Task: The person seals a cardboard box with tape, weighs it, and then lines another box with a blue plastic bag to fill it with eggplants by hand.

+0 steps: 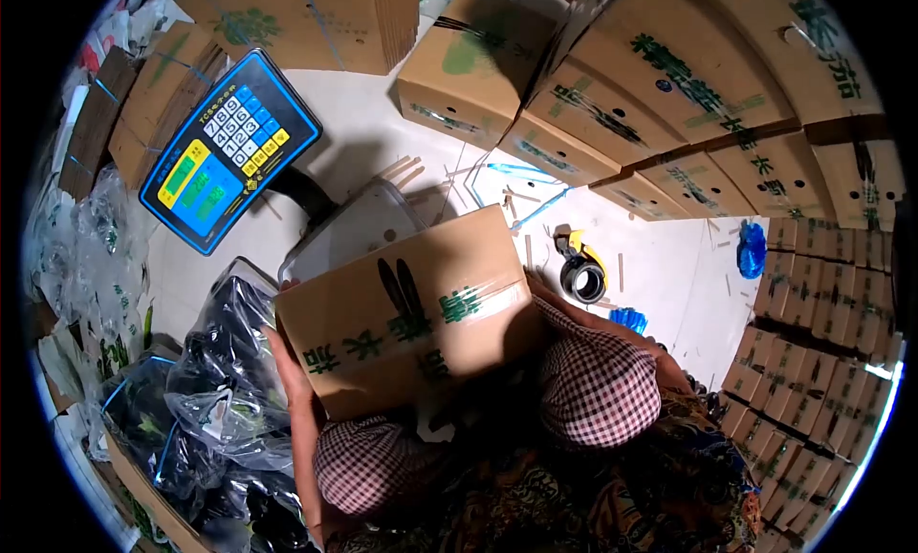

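Box (411,304) dead centre, held up off the floor between both arms and tilted, printed side up with green characters and a dark eggplant drawing. It hangs over the near edge of the scale platform (359,228), which peeks out at its 11 o'clock. I cannot tell whether they touch.

Left hand (285,300) sits against the box's 9 o'clock edge. Only a fingertip at the top corner and the bare forearm below show, so I cannot tell whether the fingers are spread or curled. The right hand is hidden behind the box at its 3 o'clock edge; only the checked sleeve (598,386) shows, so I cannot tell its state either.

Surface: pale floor (669,276), littered with thin strips and blue scraps. Tape dispenser (583,266) lies at 3 o'clock of the box, just beside it. Blue rag (753,249) farther out the same way.

Room:
- Scale display (229,147) at 10 o'clock, blue face, keypad, tilted.
- Clear bags (220,381) of dark produce piled at 8 o'clock.
- Filled cartons (688,104) stacked from 12 to 2 o'clock.
- Flat cartons (822,381) stacked at 4 o'clock.
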The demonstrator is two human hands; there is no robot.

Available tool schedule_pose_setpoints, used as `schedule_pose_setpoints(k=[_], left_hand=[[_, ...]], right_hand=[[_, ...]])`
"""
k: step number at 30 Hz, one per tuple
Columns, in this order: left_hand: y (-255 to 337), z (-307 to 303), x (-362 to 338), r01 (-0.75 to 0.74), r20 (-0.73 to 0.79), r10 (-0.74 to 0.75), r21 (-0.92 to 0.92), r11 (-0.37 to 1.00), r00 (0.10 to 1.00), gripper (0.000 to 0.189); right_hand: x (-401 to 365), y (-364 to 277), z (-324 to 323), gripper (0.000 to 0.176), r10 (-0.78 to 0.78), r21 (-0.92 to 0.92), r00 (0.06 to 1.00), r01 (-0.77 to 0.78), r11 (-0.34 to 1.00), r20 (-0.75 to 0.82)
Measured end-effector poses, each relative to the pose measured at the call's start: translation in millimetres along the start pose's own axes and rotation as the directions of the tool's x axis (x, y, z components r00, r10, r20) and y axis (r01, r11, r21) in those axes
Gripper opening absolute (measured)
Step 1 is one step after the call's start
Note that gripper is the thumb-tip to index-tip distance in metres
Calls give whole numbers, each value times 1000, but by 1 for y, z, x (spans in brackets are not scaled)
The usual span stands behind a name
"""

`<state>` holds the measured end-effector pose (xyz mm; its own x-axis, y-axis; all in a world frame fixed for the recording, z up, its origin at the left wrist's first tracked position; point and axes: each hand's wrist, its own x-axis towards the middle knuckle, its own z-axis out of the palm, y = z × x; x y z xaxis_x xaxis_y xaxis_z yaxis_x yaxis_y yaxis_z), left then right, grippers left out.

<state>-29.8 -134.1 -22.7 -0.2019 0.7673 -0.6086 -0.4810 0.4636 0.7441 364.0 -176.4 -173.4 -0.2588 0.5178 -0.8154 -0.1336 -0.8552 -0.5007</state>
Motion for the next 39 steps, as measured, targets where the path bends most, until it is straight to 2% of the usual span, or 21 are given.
schedule_pose_setpoints(k=[7, 9, 12, 13, 16, 19, 20, 24, 25, 26, 27, 28, 29, 30, 32, 33, 34, 35, 36, 37, 39], left_hand=[[9, -7, -3, 78, 31, -77, -29, 997, 997, 69], [7, -9, 6, 178, 117, -157, -200, 963, 981, 70], [3, 0, 23, 179, 386, -47, -316, 932, 921, 58], [18, 18, 17, 243, 354, -128, -304, 921, 927, 56], [32, 57, 29, 140, 577, 68, -308, 941, 814, 73], [36, 101, 60, 112, 689, 149, -318, 941, 709, 74], [33, 117, 73, 131, 711, 148, -321, 938, 687, 74], [12, 157, 112, 350, 780, 57, -344, 871, 623, 75], [6, 162, 124, 455, 814, 32, -356, 817, 580, 76], [0, 166, 139, 572, 850, 3, -358, 738, 527, 76], [-6, 168, 155, 768, 918, -9, -327, 550, 397, 76], [-10, 170, 168, 958, 974, 3, -224, 180, 227, 77], [-14, 172, 180, 837, 993, 114, 79, -542, -20, 77], [-18, 172, 190, 610, 976, 176, 216, -762, -126, 77], [-24, 169, 214, 532, 969, 191, 246, -810, -157, 78], [-27, 166, 230, 605, 983, 142, 183, -775, -116, 78], [-30, 162, 257, 864, 998, -17, -62, -500, 62, 86], [-32, 158, 283, 968, 951, -186, -235, 83, 246, 94], [-35, 154, 309, 836, 851, -333, -198, 512, 406, 102], [-24, 173, 297, 643, 705, -330, -231, 730, 628, 103], [25, 219, 231, 471, 301, -405, -192, 861, 863, 67]], right_hand=[[-2, -82, 35, 62, -149, 131, 989, 151, 980, -21], [-34, -133, 49, 60, -261, 85, 963, 266, 960, -73], [-85, -211, 72, 58, -436, -3, 888, 440, 898, -148], [-106, -233, 86, 59, -520, -13, 837, 525, 851, -172], [-141, -280, 117, 61, -749, -37, 641, 755, 655, -171], [-152, -317, 134, 59, -907, -292, 421, 866, 406, -13], [-156, -324, 147, 56, -947, -397, 320, 869, 295, -3], [-133, -351, 144, 57, -982, -513, 173, 838, 187, -75], [-124, -345, 145, 58, -995, -599, 61, 795, 97, -80], [-122, -340, 146, 65, -996, -615, 83, 784, 86, -34], [-107, -329, 139, 69, -1000, -720, 12, 694, 8, 0], [-88, -316, 130, 73, -998, -806, -52, 588, -64, 41], [-80, -304, 128, 75, -996, -864, 3, 498, -75, 88], [-73, -289, 127, 78, -990, -910, 67, 404, -91, 128], [-48, -259, 129, 80, -951, -923, 122, 303, -236, 283], [-48, -262, 134, 77, -899, -901, 154, 222, -372, 409], [-50, -264, 140, 74, -830, -853, 201, 152, -499, 521], [-42, -271, 142, 61, -851, -871, 189, 93, -482, 490], [-37, -281, 143, 59, -853, -875, 193, 102, -474, 484], [-35, -290, 143, 56, -857, -879, 195, 103, -466, 477], [-33, -309, 140, 51, -854, -874, 200, 18, -486, 480]])
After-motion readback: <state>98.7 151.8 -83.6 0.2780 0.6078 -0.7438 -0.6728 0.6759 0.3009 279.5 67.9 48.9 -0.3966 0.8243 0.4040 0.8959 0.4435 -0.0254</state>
